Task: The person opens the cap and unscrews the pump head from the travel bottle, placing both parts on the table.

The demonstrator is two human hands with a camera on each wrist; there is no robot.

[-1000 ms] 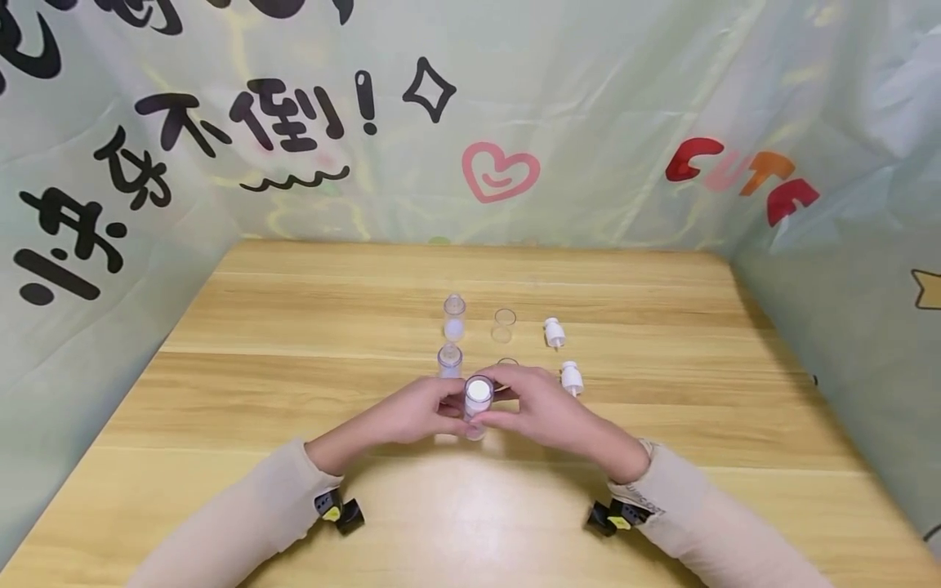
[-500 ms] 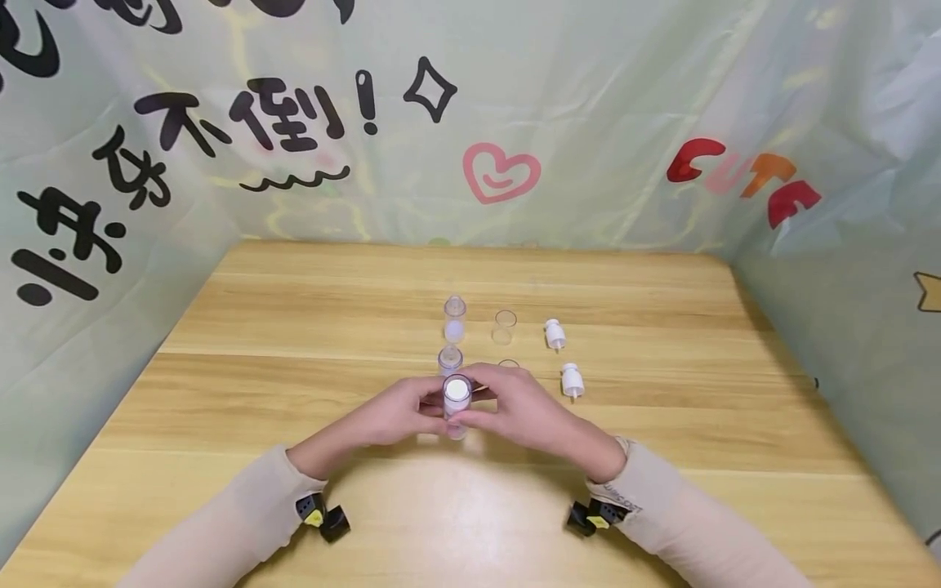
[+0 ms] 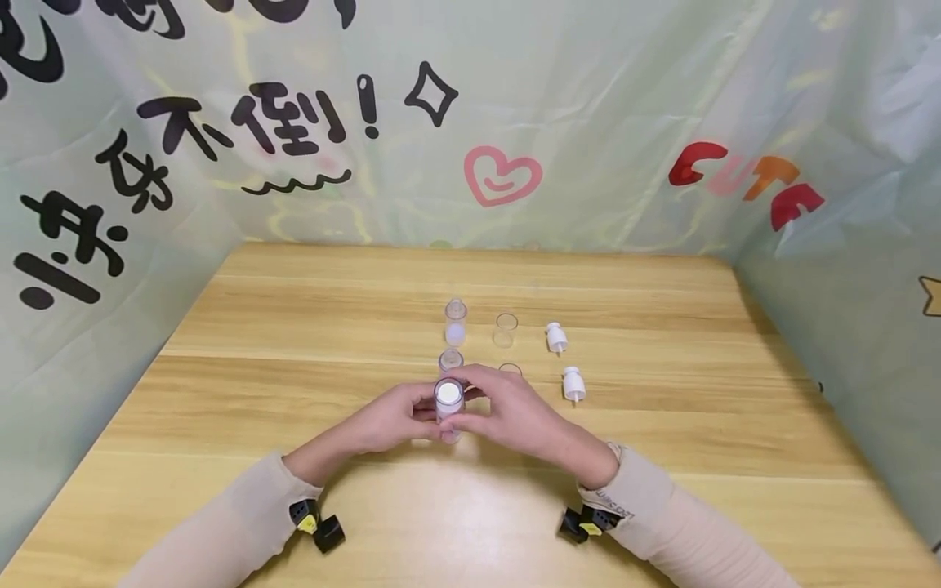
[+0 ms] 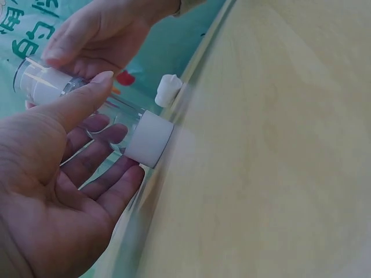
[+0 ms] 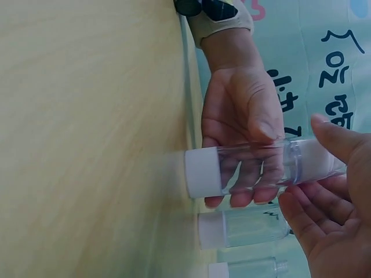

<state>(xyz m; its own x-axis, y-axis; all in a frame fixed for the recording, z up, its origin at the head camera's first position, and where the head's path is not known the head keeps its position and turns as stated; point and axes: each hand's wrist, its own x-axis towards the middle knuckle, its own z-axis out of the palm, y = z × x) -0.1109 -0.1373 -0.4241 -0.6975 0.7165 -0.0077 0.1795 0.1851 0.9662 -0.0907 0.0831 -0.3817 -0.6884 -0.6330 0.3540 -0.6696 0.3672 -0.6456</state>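
Observation:
Both hands hold one clear pump bottle (image 3: 449,397) upright at the table's middle, with a white base (image 4: 149,139) and a white pump top under a clear cap (image 5: 319,157). My left hand (image 3: 385,419) grips the clear body, thumb on one side and fingers on the other. My right hand (image 3: 518,414) holds the capped upper end between thumb and fingers. Just beyond them stand two more clear bottles, a near one (image 3: 451,360) partly hidden by the hands and a far one (image 3: 456,322); in the right wrist view their white bases (image 5: 212,230) show.
A clear cap (image 3: 505,331) stands right of the far bottle. Another clear cap (image 3: 510,369) is mostly hidden behind my right hand. Two white pump heads lie farther right, one behind (image 3: 556,338) and one nearer (image 3: 573,385). A printed curtain (image 3: 588,98) encloses the wooden table (image 3: 294,327).
Both hands have shifted left together with the bottle, and its base now sits in front of the row of bottles. The grip looks the same; the other parts have stayed put.

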